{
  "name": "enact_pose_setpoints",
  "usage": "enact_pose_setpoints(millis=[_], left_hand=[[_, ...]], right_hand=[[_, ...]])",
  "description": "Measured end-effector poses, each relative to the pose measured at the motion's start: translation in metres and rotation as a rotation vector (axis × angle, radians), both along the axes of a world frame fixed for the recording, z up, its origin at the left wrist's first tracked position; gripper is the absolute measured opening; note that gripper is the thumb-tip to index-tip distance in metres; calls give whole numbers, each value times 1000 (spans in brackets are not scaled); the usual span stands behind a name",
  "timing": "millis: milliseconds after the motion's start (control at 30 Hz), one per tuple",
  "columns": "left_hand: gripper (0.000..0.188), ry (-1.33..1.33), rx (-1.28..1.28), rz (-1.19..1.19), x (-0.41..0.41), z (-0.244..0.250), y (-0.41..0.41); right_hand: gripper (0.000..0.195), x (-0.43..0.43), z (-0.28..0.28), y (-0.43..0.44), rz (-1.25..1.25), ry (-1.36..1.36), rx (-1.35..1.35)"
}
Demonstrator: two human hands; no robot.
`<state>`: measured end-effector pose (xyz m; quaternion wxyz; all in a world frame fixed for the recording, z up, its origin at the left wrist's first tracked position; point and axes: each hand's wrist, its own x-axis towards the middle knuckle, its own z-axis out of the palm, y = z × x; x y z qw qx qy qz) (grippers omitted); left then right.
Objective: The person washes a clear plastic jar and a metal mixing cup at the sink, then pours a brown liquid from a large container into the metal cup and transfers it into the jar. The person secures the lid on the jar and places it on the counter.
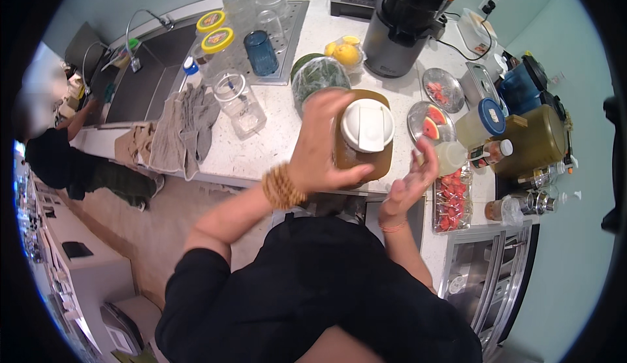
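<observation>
A squarish jug (379,167) of brown liquid stands near the counter's front edge, its round white lid (368,125) uppermost. My left hand (321,142), with beaded bracelets at the wrist, is spread around the jug's left side, thumb and fingers apart and slightly blurred. Whether its palm touches the jug is hidden. To the jug's right, my right hand (409,182) is raised with fingers apart and nothing in it. Just beyond it is a pale-capped container (449,158). Behind my left hand sits a plastic-wrapped watermelon (321,81).
A juicer (399,35) and bagged lemons (347,53) stand behind. Watermelon wedges lie on a metal plate (416,130), beside a tray of red fruit pieces (451,201). Left are a clear jar (240,106), a blue tumbler (261,54), cloths (183,128) and a sink (147,84). Another person (54,162) stands there.
</observation>
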<state>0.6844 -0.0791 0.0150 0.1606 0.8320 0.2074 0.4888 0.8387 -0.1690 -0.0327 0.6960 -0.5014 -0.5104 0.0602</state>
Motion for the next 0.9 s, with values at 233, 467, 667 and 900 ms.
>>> enact_pose_setpoints(millis=[233, 467, 667, 900], left_hand=[[110, -195, -258, 314, 37, -67, -64], [115, -220, -223, 389, 38, -119, -37], [109, -171, -278, 448, 35, -81, -46], [99, -354, -350, 353, 30, -65, -36]], right_hand=[[45, -22, 91, 50, 124, -756, -221], [25, -57, 88, 57, -259, -804, -411], [28, -58, 92, 56, -264, -894, -434], [20, -49, 84, 68, -194, -869, -292]])
